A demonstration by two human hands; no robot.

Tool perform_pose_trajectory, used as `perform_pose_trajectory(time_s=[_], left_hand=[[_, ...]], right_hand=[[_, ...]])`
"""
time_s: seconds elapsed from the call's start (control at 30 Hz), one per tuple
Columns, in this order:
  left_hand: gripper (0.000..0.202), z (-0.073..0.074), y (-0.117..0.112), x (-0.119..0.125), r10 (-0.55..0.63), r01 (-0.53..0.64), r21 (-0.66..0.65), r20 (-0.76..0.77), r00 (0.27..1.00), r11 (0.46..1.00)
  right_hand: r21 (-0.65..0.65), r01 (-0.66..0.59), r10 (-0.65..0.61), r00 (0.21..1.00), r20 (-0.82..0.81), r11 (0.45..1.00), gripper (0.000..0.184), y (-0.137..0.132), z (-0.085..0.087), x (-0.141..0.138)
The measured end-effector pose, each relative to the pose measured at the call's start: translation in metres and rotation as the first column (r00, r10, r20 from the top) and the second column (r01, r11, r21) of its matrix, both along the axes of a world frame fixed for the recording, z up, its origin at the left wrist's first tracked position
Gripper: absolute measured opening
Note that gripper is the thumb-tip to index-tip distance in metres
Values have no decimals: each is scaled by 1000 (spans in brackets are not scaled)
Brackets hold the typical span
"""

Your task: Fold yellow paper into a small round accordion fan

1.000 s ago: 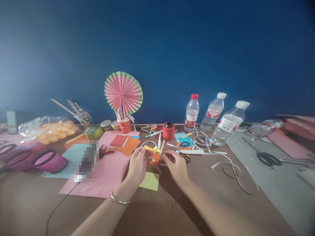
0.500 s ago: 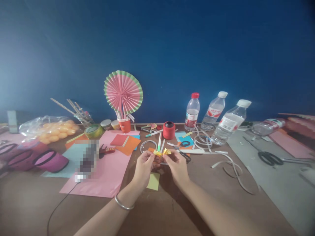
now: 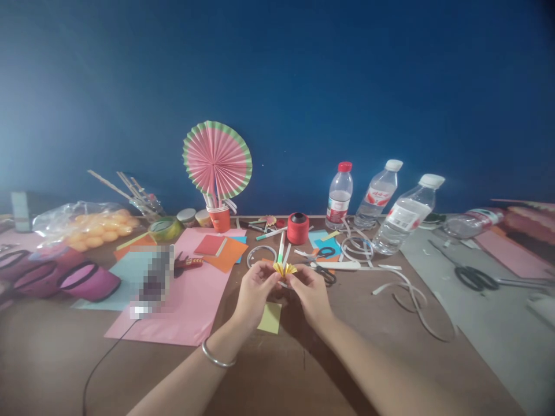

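Note:
Between my two hands is a small pleated yellow paper [image 3: 284, 269], spread like a little fan. My left hand [image 3: 257, 292] pinches its left side between thumb and fingers, and my right hand [image 3: 311, 292] pinches the right side. Both hands are just above the brown table [image 3: 347, 346]. Under them, a yellow-green paper square [image 3: 269, 318] lies flat. Just beyond the fingers are a marker with a green end [image 3: 281, 248], a red spool [image 3: 298, 229] and black-handled scissors [image 3: 326, 252].
A pink and green paper fan [image 3: 217, 160] stands in a red cup [image 3: 219, 219]. Water bottles [image 3: 339, 196] line the back right. Pink paper [image 3: 191, 312] and a pixelated object [image 3: 154, 283] with a cord are left; curled white strips [image 3: 411, 294] and larger scissors [image 3: 474, 278] are right.
My hands have drawn closer together. The yellow pleated paper, which showed as two separate flared ends, now sits joined as one small fan between the fingertips.

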State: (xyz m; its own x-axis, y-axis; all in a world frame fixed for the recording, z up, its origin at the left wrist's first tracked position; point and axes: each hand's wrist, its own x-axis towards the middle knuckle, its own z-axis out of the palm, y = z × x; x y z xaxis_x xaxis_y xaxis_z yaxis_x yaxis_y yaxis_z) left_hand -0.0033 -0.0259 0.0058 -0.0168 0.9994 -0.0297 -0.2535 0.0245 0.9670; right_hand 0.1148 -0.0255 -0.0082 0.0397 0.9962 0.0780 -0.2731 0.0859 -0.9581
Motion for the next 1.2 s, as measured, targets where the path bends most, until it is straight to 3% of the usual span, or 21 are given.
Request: perform_pose_trajectory(time_s=[0.17,0.53,0.97,1.2], left_hand=[[24,2,1,0,46,-46,-2,-42,998,999],[17,3,0,-1,-14,14,5,-93,996,1000],[14,3,2,-3,21,-12,47,-193,981,999],[16,5,1,-3,33,-24,48,-196,980,999]], right_hand=[[-20,-23,23,1000,11,1000,14,-1,-1,-1],[1,15,-15,997,73,1000,14,-3,3,1],[51,-10,1,985,170,999,23,-2,1,4],[9,-4,4,998,58,1000,21,-2,-1,1]])
